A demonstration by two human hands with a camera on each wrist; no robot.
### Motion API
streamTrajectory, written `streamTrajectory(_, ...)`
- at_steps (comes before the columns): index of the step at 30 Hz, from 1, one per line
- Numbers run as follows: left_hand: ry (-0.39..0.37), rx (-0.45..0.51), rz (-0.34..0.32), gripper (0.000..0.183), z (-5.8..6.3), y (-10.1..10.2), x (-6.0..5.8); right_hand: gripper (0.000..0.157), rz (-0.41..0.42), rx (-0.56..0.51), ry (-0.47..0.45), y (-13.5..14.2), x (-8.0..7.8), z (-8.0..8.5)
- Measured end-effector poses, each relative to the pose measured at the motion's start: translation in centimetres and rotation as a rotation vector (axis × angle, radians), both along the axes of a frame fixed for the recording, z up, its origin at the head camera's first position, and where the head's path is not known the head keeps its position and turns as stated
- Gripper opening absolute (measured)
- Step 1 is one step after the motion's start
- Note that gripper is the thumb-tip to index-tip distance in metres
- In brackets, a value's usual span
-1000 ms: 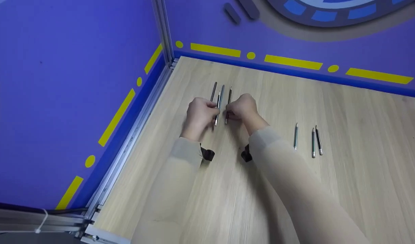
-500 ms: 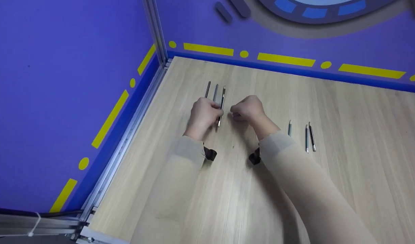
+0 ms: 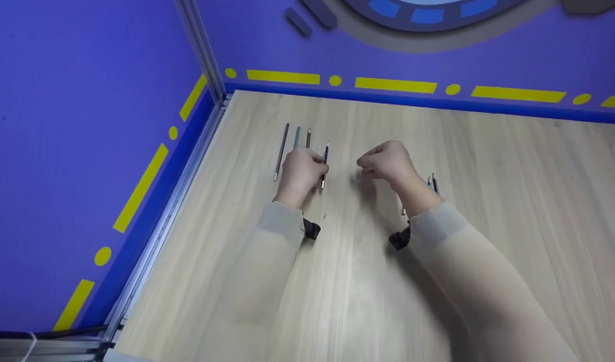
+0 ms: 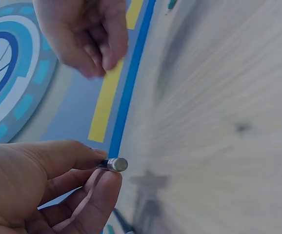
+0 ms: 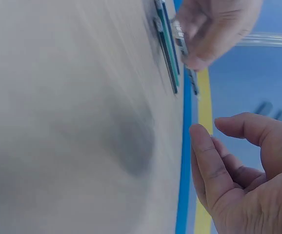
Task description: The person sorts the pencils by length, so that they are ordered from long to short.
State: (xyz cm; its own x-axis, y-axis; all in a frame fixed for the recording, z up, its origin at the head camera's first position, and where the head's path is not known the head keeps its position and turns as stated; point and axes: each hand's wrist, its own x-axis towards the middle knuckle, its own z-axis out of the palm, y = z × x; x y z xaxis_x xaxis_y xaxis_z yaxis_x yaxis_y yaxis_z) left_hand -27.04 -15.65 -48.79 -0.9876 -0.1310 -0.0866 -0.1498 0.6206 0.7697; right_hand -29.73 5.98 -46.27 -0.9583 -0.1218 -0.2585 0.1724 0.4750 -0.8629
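My left hand (image 3: pixel 301 168) pinches a dark pencil (image 3: pixel 326 153) between thumb and fingers, its point facing the back wall. In the left wrist view, the pencil's pale eraser end (image 4: pixel 120 165) sticks out toward me from the fingertips. Just left of that hand, several pencils lie side by side: a dark one (image 3: pixel 281 151), a grey-blue one (image 3: pixel 296 137) and another dark one (image 3: pixel 308 138), the last two partly covered by the hand. To the right, my right hand (image 3: pixel 388 160) is over the table holding nothing. Its thumb and fingertips (image 5: pixel 200 134) are slightly apart in the right wrist view.
More pencils (image 3: pixel 434 183) lie on the wooden table (image 3: pixel 352 281) by my right wrist, partly hidden by it. Blue-purple walls with yellow marks stand behind and at left. A metal rail (image 3: pixel 159 226) runs along the left table edge.
My right hand has let go of a dark pencil and drawn away to the right. The left hand still holds a pencil, now apart from the row beside it. The head view has turned rightward.
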Motion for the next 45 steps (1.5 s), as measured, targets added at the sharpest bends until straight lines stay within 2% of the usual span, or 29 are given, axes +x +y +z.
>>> streamTrajectory(8, -0.026, -0.032, 0.025, 0.016, -1.1, 1.1, -0.4, 0.036, -0.006, -0.024, 0.001, 5.4, 1.8, 0.7)
streamTrajectory(15, -0.034, -0.043, 0.051, 0.014, -1.2, 1.8, -0.8, 0.042, -0.03, 0.008, 0.03, 10.5, 2.5, 0.9)
streamTrajectory(24, -0.002, -0.074, 0.038, 0.052, -1.1, 1.4, -1.1, 0.045, -0.064, 0.089, 0.029, 14.7, 3.0, -0.1)
streamTrajectory(32, 0.021, -0.137, 0.053, 0.056, -1.0, 1.6, -1.3, 0.039, -0.093, 0.144, -0.01, 16.7, 3.3, -1.5)
streamTrajectory(36, 0.022, -0.168, 0.058, 0.055, -0.9, 1.5, -1.4, 0.037, -0.058, 0.212, -0.005, 17.1, 3.4, -1.8)
streamTrajectory(40, 0.022, -0.182, 0.046, 0.054, -0.9, 1.5, -1.3, 0.037, -0.026, 0.228, -0.027, 17.4, 3.4, -2.1)
streamTrajectory(45, 0.045, -0.18, 0.048, 0.041, -0.7, 1.4, -1.0, 0.036, -0.021, 0.225, -0.04, 17.5, 3.6, -2.3)
